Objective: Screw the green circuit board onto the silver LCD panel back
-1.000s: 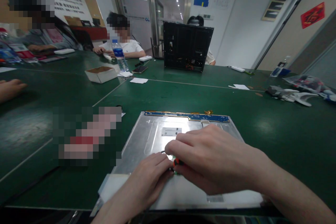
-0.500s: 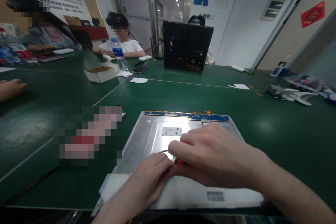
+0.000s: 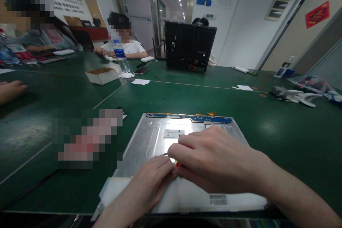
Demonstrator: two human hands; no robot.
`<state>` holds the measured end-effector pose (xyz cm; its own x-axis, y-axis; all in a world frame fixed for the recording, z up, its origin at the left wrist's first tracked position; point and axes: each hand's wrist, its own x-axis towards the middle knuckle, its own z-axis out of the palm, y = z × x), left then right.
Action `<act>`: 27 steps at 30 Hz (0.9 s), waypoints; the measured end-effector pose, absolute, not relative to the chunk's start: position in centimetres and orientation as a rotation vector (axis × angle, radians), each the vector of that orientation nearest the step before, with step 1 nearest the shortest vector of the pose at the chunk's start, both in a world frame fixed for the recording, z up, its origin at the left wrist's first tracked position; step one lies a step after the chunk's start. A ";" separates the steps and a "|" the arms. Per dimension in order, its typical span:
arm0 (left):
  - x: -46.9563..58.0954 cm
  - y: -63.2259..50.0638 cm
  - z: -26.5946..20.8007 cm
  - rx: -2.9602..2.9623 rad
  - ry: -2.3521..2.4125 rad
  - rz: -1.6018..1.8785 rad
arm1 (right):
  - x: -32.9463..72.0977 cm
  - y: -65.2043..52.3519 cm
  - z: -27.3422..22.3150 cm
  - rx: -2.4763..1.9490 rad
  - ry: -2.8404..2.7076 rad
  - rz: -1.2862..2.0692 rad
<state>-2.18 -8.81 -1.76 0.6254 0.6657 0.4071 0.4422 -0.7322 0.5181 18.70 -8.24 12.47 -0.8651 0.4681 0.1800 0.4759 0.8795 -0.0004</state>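
Note:
A flat display panel (image 3: 139, 146) lies metal back up at the table's near edge, with a blue circuit board strip (image 3: 216, 118) along its far side and white sheeting (image 3: 192, 196) along the near side. Over its middle, my right hand (image 3: 211, 160) is closed around a small red-orange piece (image 3: 178, 164), mostly covered by the fingers. My left hand (image 3: 153, 172) rests low on the panel, fingers curled together against the right fingertips. What its fingertips pinch is hidden. A short bit of dark wire (image 3: 165, 154) shows just beyond them.
A blurred-out pinkish item (image 3: 91, 139) lies left of the panel. Farther off are an open carton (image 3: 101, 76), a water bottle (image 3: 121, 57), a phone (image 3: 141, 70) and an upright black casing (image 3: 191, 46). Co-workers sit around; another person's hand (image 3: 12, 91) rests at left.
My right hand has shifted slightly left, closer to the left fingertips, and less of the red-orange piece shows. The panel stays put; the whole view moved a little.

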 end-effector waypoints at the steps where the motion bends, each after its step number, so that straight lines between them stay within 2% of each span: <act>1: -2.1 -8.8 -1.7 2.480 0.886 0.835 | 18.7 -8.2 12.4 -0.726 -2.873 -0.070; 27: -2.5 -8.9 -1.9 2.444 0.886 0.775 | 18.9 -8.1 12.6 -0.759 -2.887 -0.029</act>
